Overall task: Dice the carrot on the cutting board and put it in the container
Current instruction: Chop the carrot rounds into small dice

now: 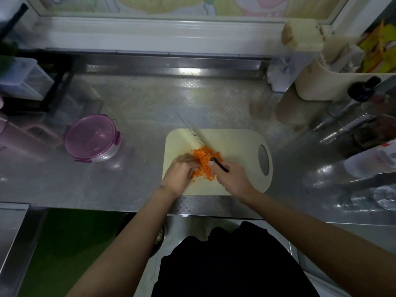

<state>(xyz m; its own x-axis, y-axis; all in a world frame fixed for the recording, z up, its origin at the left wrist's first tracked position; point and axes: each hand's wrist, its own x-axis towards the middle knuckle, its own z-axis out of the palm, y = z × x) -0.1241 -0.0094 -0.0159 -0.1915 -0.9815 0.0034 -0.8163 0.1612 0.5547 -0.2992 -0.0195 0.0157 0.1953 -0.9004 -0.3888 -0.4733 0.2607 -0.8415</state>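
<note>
Orange carrot dice [203, 162], cream cutting board [235, 144], purple-lidded container [92, 138], black-handled knife [218, 163]

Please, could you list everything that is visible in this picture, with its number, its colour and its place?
diced carrot: one pile, orange, on the near-left part of the cutting board
cutting board: one, cream, on the counter near its front edge
knife: one, black handle, blade pointing away over the board
container: one, clear with a purple lid on, on the counter left of the board
counter: one, steel
clear box: one, far left at the back
holder: one, beige, far right at the back
left hand: blurred, against the carrot pile
right hand: grips the knife handle
</note>
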